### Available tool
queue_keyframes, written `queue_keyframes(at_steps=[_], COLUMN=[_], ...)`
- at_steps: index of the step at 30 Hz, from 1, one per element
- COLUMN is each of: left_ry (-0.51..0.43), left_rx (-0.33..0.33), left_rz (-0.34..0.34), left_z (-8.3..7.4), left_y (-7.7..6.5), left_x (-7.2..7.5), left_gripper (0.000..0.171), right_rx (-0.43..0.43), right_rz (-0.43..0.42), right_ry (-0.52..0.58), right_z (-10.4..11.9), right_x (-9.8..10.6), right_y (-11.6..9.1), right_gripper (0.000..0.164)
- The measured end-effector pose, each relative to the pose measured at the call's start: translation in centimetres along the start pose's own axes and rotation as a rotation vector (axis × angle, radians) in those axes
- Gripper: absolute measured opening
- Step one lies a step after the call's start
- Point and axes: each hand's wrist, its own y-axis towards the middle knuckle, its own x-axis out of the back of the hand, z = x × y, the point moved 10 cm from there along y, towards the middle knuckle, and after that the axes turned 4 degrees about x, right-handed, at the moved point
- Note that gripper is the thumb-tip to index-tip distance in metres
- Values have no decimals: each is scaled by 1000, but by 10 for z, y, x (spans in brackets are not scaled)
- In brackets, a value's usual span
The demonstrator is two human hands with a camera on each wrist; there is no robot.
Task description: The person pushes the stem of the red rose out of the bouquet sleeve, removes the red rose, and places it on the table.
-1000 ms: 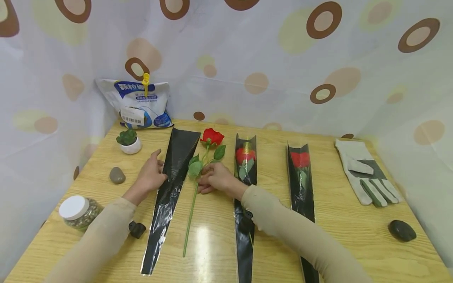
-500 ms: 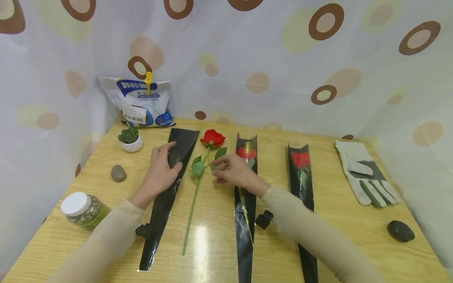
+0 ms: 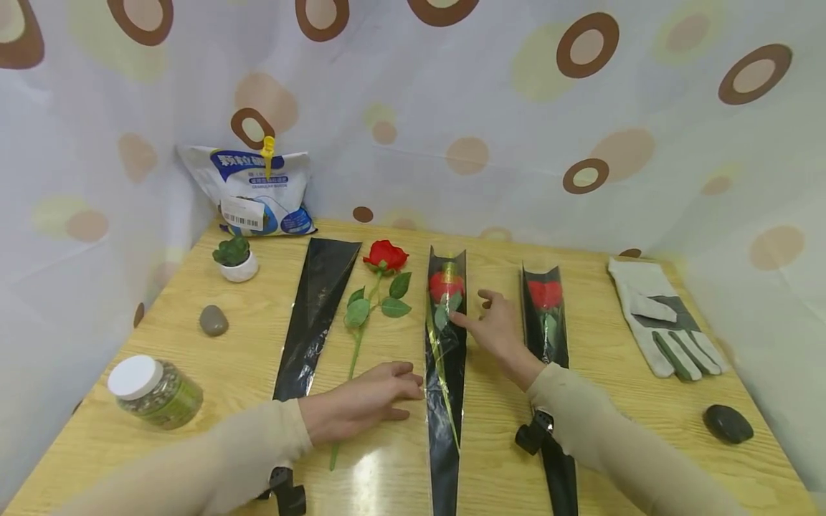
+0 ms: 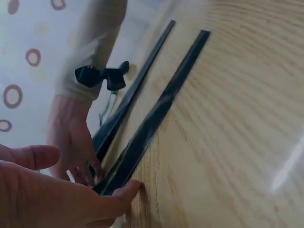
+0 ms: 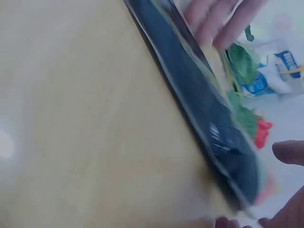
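The two hands are apart, fingers loosely extended, either side of the middle sleeved rose (image 3: pixel 444 390): the left hand (image 3: pixel 368 398) just beside its left edge, over a loose red rose's (image 3: pixel 358 312) stem, the right hand (image 3: pixel 493 328) with its thumb over the blossom end; contact cannot be told. Bare wood on the desk (image 3: pixel 490 459) separates it from another sleeved rose (image 3: pixel 551 337), right. A flat black sleeve (image 3: pixel 316 315) lies left of the loose rose. A work glove (image 3: pixel 665 315) and black pebble (image 3: pixel 728 423) lie toward the right edge, a lidded jar (image 3: pixel 158 398) by the left.
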Motion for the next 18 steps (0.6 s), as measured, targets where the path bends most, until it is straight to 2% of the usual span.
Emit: queue_keyframes(at_steps=[3, 7, 9, 15, 18], left_ry=[-12, 3, 26, 77, 93], left_rx=[0, 0, 9, 35, 29], left_rz=[-25, -53, -60, -77, -79], left_z=[0, 0, -1, -1, -2], left_y=[10, 21, 23, 26, 25], left_x=[4, 7, 7, 5, 5], left_gripper=[82, 77, 72, 68, 68], right_rx=[-67, -77, -92, -184, -200], right_rz=[39, 76, 107, 192, 203], right_ry=[20, 29, 48, 208, 274], right_z=[-13, -14, -14, -21, -24], right_x=[-11, -24, -30, -42, -42], right_y=[-2, -7, -9, -9, -9], right_gripper=[83, 78, 71, 37, 31])
